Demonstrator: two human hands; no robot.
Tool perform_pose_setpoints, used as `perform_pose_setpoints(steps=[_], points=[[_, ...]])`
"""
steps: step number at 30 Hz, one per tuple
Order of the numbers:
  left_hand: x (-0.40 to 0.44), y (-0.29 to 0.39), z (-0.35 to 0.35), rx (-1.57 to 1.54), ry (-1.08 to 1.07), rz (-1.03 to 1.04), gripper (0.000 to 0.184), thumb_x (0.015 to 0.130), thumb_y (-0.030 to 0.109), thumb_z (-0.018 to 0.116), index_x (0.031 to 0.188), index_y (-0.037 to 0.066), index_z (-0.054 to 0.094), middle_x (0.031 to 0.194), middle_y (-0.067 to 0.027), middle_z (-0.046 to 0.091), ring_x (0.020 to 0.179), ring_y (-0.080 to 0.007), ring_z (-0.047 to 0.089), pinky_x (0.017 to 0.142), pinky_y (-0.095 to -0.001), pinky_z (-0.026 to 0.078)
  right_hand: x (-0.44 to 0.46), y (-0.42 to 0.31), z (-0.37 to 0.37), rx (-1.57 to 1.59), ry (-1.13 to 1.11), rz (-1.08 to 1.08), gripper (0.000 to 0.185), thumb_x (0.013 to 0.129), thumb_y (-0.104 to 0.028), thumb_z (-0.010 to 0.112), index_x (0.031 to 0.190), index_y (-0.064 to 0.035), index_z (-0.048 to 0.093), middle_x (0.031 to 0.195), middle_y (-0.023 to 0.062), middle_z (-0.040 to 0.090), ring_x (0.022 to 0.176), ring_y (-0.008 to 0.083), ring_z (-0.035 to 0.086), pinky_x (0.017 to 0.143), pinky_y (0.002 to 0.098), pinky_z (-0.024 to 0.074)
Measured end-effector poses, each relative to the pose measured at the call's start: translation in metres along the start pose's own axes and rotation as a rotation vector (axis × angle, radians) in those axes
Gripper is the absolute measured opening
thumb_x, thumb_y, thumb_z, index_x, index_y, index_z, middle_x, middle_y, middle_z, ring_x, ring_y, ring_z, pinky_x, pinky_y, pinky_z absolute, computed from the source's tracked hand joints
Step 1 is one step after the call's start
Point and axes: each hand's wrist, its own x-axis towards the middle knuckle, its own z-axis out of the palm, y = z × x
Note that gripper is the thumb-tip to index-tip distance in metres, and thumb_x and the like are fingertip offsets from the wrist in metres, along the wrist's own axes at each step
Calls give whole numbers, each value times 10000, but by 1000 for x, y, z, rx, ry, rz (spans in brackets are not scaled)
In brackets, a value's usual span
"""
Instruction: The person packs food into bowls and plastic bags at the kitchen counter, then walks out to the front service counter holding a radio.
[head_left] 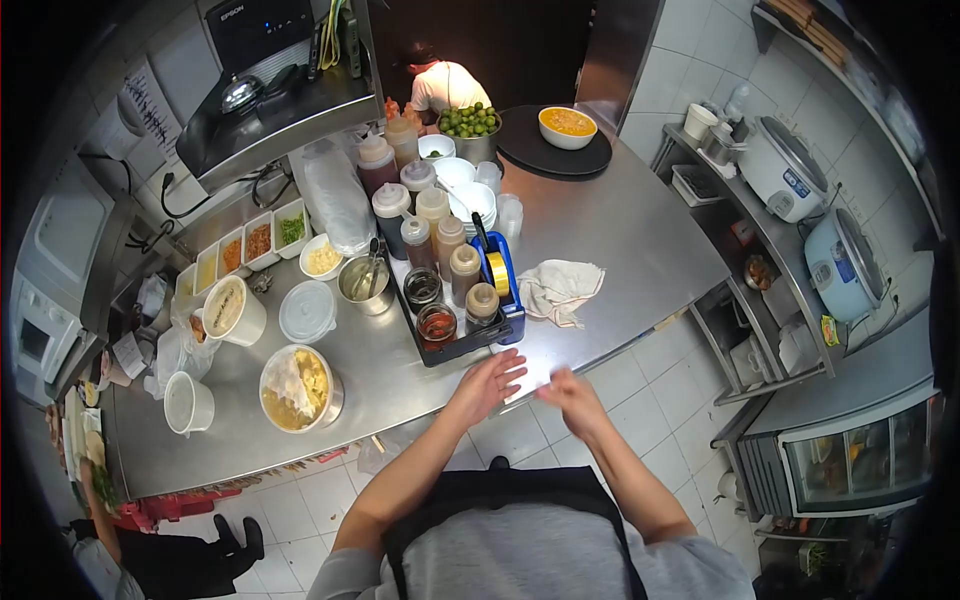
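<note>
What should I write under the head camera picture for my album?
Two bare hands held over the edge of a steel counter, near squeeze bottles and a crumpled white cloth.

Both hands at the bench's front edge

So the left hand (492, 383) is open, fingers spread, right by the front edge of the bench (400, 390), just below the black caddy (460, 350) of squeeze bottles and jars. Right hand (574, 400) is beside it, apart and kinda blurry, can't tell its grip. Crumpled white cloth (560, 290) sits right of the caddy. Big tub (300, 388) with yellow stuff is off left, near that same edge.
</note>
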Motion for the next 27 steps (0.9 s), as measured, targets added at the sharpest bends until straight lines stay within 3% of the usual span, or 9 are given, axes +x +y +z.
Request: perform_pose_setpoints(steps=[3, 4, 7, 8, 11, 15, 20, 23, 27], points=[[31, -10, -3, -17, 6, 89, 401, 910, 319, 470, 1228, 75, 452, 1286, -63, 445, 1171, -202, 439, 942, -389, 356, -62, 2, -6, -111, -15, 110, 124, 723, -145, 719, 752, -28, 691, 796, 6, 417, 777, 120, 384, 712, 244, 330], [39, -12, -4, -52, 13, 122, 364, 878, 302, 539, 1179, 104, 492, 1277, -58, 466, 1202, -195, 407, 985, -392, 303, -74, 10, -12, -79, -22, 149, 128, 723, -147, 721, 759, -27, 694, 796, 7, 428, 799, 119, 393, 721, 249, 333], [59, -15, -1, 3, 136, 230, 303, 838, 259, 611, 1101, 122, 549, 1240, -40, 500, 1188, -184, 424, 968, -391, 318, -81, 22, -17, -40, -43, 181, 137, 726, -151, 721, 767, -23, 695, 796, 13, 455, 823, 123, 413, 732, 253, 336], [65, -19, 1, -64, 174, 250, 250, 808, 229, 652, 1023, 120, 584, 1153, -30, 561, 1140, -175, 470, 947, -391, 336, -81, 24, -18, -29, -52, 176, 142, 729, -154, 719, 769, -20, 695, 796, 17, 471, 824, 127, 424, 733, 252, 335], [78, -27, -1, -45, 284, 289, 230, 805, 234, 655, 995, 122, 590, 1073, -25, 600, 1071, -165, 521, 913, -393, 373, -76, 40, -25, -225, -104, 182, 155, 724, -160, 724, 775, -17, 693, 778, 18, 483, 804, 127, 437, 729, 241, 330], [77, -30, 5, -114, 314, 311, 194, 801, 254, 654, 949, 140, 602, 1011, -6, 614, 1005, -130, 551, 857, -376, 421, -73, 39, -30, -236, -29, 188, 113, 699, -122, 726, 727, -19, 691, 703, 7, 459, 780, 125, 413, 715, 265, 312], [82, -28, 13, -41, 428, 254, 91, 827, 161, 559, 898, 182, 611, 948, 67, 617, 931, -82, 550, 801, -357, 406, -67, 37, -34, -264, -38, 145, 95, 725, -120, 706, 751, -29, 698, 643, -8, 482, 752, 118, 405, 713, 263, 313], [78, -21, 18, 84, 474, 231, 80, 821, 157, 556, 880, 174, 607, 919, 68, 616, 906, -77, 547, 778, -368, 403, -65, 40, -36, -265, -1, 164, 111, 723, -128, 710, 753, -23, 696, 647, 2, 490, 750, 119, 407, 716, 260, 312], [104, -39, -5, 216, 516, 392, 84, 819, 192, 570, 864, 130, 603, 874, 23, 632, 802, -93, 588, 637, -312, 409, -59, 52, -36, -318, -8, 189, 129, 718, -140, 717, 744, -16, 693, 655, 21, 501, 739, 124, 411, 705, 273, 323]])
